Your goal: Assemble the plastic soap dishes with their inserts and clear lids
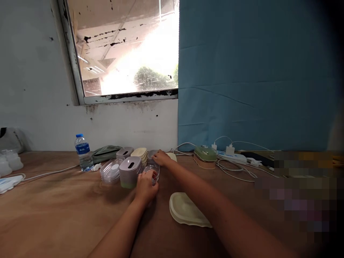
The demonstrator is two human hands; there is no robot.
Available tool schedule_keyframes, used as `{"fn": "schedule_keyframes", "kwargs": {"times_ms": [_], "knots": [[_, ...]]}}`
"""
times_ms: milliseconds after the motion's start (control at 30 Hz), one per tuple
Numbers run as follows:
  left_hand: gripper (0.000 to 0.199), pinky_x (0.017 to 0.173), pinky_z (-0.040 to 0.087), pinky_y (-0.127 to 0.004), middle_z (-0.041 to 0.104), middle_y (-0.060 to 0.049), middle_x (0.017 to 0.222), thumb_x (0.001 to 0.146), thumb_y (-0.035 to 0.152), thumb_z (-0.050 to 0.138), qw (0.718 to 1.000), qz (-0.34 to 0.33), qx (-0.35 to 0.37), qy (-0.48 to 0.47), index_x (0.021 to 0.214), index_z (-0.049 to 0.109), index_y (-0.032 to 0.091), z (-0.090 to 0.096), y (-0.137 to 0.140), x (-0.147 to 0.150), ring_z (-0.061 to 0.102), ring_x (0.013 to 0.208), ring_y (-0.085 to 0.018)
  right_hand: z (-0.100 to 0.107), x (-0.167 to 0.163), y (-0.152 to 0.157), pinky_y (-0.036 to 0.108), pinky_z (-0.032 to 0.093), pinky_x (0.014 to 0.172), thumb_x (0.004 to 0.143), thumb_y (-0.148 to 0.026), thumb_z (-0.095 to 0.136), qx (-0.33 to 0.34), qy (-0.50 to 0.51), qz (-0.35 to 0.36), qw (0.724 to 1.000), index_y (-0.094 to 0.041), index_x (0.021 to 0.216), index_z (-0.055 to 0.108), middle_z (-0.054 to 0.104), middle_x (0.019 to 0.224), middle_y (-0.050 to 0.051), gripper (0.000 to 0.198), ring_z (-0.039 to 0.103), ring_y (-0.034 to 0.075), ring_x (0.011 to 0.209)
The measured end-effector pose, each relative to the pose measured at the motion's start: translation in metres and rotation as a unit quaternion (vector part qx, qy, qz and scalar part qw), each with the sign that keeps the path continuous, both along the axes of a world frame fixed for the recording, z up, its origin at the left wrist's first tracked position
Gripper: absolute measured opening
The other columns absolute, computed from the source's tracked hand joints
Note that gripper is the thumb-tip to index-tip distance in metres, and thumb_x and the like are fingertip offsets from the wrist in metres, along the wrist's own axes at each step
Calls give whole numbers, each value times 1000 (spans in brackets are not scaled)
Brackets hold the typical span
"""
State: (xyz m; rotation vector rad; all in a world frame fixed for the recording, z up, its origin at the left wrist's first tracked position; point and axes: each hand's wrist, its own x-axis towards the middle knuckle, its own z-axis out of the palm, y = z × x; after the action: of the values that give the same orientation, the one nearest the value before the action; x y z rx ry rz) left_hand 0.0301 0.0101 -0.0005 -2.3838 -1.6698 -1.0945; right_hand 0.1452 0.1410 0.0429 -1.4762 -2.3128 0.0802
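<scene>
My left hand [146, 184] curls its fingers round the near side of a see-through plastic container [153, 168]. Just behind it, my right hand [161, 158] reaches over with bent fingers on the rim of a greyish translucent container [153, 154]; its fingertips are partly hidden. Left of my hands stands a pale purple box [130, 168] with a dark slot in its top and a green base. Beyond it are a stack of cream lids [139, 153] and a second slotted box [124, 152]. Under my right forearm lies a cream, wavy-edged lid-like piece [185, 211], partly covered.
See-through round-cornered plastic pieces [110, 172] lie at the left. A water bottle [82, 154] and a grey-green pouch [106, 154] stand near the wall. Right of my hands are a green-lidded box [205, 154], a power strip [232, 156] and loose white cables [236, 172].
</scene>
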Motion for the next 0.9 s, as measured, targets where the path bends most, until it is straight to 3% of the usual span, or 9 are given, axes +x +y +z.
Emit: {"fn": "schedule_keyframes", "kwargs": {"times_ms": [233, 467, 633, 900], "knots": [[21, 75, 31, -30, 59, -1, 80, 67, 13, 49, 1000, 7, 0, 0, 86, 51, 22, 0, 0, 1, 50, 82, -19, -7, -8, 13, 38, 47, 77, 87, -28, 48, -56, -33, -60, 996, -16, 108, 50, 53, 110, 6, 25, 55, 18, 91], [21, 74, 31, -31, 60, -2, 80, 67, 13, 49, 1000, 6, 2, 12, 86, 52, 21, 0, 1, 1, 51, 80, -19, 16, 12, -8, 41, 42, 83, 86, -33, 47, 48, 43, -2, 998, -16, 109, 49, 48, 115, 7, 28, 50, 20, 98], [23, 74, 32, -32, 60, -2, 78, 66, 12, 49, 1000, 4, 9, 14, 88, 53, 20, 0, 2, 0, 51, 82, -21, 27, 57, -63, 31, 38, 87, 84, -36, 45, 80, 90, 79, 990, -20, 104, 53, 36, 113, 6, 27, 48, 17, 95], [19, 75, 33, -33, 59, -2, 81, 67, 16, 50, 1000, -10, 7, 5, 85, 54, 20, -1, -1, 1, 50, 81, -20, -2, 137, -173, 38, 39, 84, 67, -47, 56, 19, 112, 133, 985, -21, 92, 56, 33, 110, 7, 36, 43, 27, 101]]}}
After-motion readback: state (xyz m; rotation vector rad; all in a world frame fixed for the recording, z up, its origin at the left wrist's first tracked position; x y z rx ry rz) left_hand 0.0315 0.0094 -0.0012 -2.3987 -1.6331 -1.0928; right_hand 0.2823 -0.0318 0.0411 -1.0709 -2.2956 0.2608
